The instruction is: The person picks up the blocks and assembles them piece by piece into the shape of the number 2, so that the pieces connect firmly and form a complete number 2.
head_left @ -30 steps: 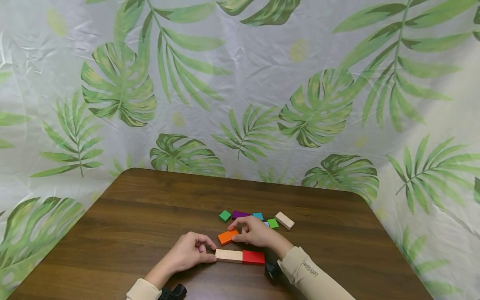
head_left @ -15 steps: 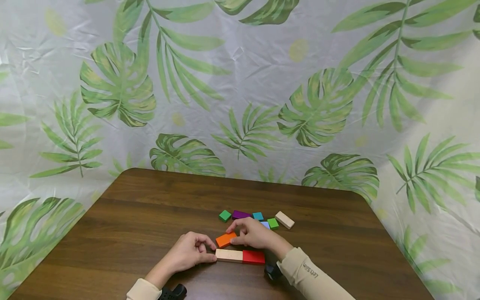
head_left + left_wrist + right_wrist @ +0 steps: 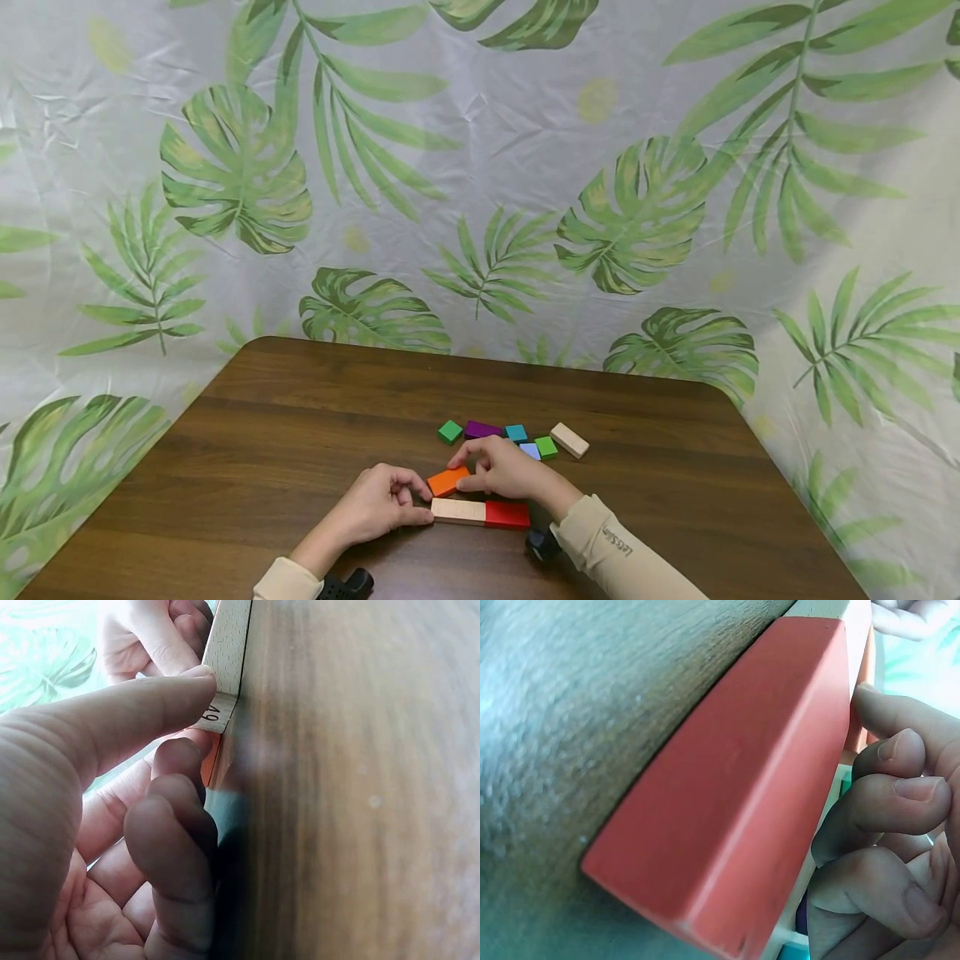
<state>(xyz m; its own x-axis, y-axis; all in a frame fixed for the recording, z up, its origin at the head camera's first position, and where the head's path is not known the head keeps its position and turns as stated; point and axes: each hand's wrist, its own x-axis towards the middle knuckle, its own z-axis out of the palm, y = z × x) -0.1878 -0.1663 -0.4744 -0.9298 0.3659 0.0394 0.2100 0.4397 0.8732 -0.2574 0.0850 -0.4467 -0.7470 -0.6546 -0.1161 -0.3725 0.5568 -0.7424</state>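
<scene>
In the head view my right hand (image 3: 504, 471) pinches an orange block (image 3: 447, 481) between thumb and index finger. This block lies slightly slanted just behind a plain wooden block (image 3: 458, 511), close to my left index finger. My left hand (image 3: 384, 504) pinches the left end of the plain block, its thumb and index finger at the two corners. A red block (image 3: 507, 514) adjoins the right end, in line with it. The left wrist view shows the left thumb on the plain block's (image 3: 227, 652) corner. Red block (image 3: 727, 780) fills the right wrist view, beside the curled right fingers.
Behind the right hand lie a green block (image 3: 450, 432), a purple block (image 3: 482, 429), a teal block (image 3: 516, 432), a light blue block (image 3: 530, 451), a bright green block (image 3: 546, 447) and another plain wooden block (image 3: 570, 440). A leaf-patterned cloth (image 3: 480, 183) hangs behind the table (image 3: 315, 392).
My right hand has slid the orange block a little left and nearer, toward my left index finger. The left hand, plain block and red block have stayed in place.
</scene>
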